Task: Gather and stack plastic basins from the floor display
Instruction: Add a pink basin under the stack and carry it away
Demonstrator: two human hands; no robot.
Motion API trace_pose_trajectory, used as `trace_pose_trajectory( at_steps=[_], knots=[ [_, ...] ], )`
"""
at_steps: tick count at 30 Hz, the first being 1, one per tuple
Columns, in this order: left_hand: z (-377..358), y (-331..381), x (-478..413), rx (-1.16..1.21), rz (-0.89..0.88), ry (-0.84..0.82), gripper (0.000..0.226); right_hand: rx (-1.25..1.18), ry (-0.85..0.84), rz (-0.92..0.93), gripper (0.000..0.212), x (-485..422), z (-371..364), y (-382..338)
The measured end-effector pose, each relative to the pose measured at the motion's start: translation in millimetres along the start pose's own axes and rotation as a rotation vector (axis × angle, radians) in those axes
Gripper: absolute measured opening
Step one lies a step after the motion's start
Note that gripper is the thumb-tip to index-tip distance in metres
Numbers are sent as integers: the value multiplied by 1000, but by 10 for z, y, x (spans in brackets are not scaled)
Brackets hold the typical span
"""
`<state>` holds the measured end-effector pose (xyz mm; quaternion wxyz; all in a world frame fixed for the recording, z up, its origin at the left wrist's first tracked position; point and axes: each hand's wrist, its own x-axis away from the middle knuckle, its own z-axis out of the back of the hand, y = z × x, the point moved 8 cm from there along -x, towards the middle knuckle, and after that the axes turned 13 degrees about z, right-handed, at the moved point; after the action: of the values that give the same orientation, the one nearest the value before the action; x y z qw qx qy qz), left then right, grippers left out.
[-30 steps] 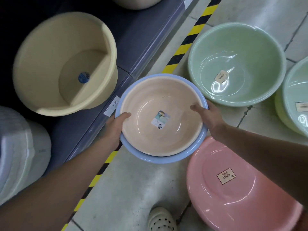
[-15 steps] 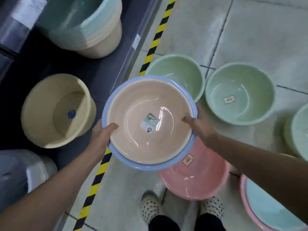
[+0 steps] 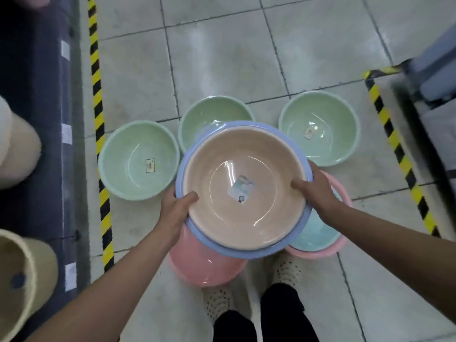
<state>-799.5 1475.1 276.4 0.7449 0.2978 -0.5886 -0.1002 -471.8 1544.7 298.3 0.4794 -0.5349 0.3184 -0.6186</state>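
A beige basin (image 3: 246, 169) nests inside a blue basin (image 3: 229, 250), and I hold the pair above the floor. My left hand (image 3: 176, 211) grips the rim at the left, thumb inside. My right hand (image 3: 317, 188) grips the rim at the right. Three green basins (image 3: 128, 166) (image 3: 209, 112) (image 3: 328, 117) sit on the floor beyond. Under the held pair lie a pink basin (image 3: 197, 270) and a pale blue basin (image 3: 318, 233) nested in a pink one (image 3: 318, 254).
A dark shelf base (image 3: 37, 119) with cream tubs (image 3: 22, 280) runs along the left, edged by yellow-black tape (image 3: 95, 77). Another taped rack corner (image 3: 399, 149) stands at the right. My feet (image 3: 286, 270) are just below the basins. Open tiled floor lies ahead.
I have lifted the beige-in-blue pair higher and turned right, away from the shelf. More of the floor and all three green basins have come into view.
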Motion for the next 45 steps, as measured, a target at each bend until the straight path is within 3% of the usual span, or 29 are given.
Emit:
trace_pose_trajectory(
  at_steps=[6,11,16,22,28,38,45],
  knots=[
    [-1380,-248,-71,-177,25,-166,41,-54,280,-165,60,337,1264,863],
    [-2179,-659,-293,-260,43,-235,36,-104,362,-211,52,483,1825,1552],
    [-2633,-1106,-657,-253,87,-178,45,-140,377,-255,65,443,2030,2247],
    [-2908,-1435,-1091,-275,131,-127,40,-181,401,-298,65,230,2016,2978],
    [-3077,-1658,-1419,-327,141,-154,42,-200,417,-332,51,116,1991,3496],
    [-3096,-1917,-1678,-300,200,-97,46,-194,358,-343,46,-59,1946,3741],
    [-3078,-1895,-1685,-381,111,-102,38,-28,398,-325,42,-10,1960,3787]
  ],
)
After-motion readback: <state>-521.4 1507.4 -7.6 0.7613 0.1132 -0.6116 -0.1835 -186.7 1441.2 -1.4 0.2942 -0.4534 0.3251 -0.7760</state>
